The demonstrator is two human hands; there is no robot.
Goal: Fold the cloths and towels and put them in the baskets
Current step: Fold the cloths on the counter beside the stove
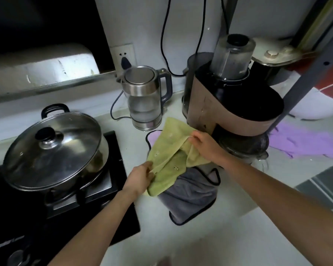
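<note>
Bare counter (229, 237) near edge passable; pot (54, 150) blocks left, kettle (145, 98) & juicer (233, 96) behind.

A cloth (167, 150) lies on a towel (190, 192) on the counter (229, 237), between stove (113, 208) and juicer (229, 104), kettle (144, 96) behind.

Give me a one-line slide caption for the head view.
Both hands, left hand and right hand, pinch a green cloth over a grey towel beside the kettle.

A rumpled green towel (167, 150) lies half-folded atop a grey cloth (188, 192) edged in black. A purple cloth (304, 141) lies spread well apart.
</note>
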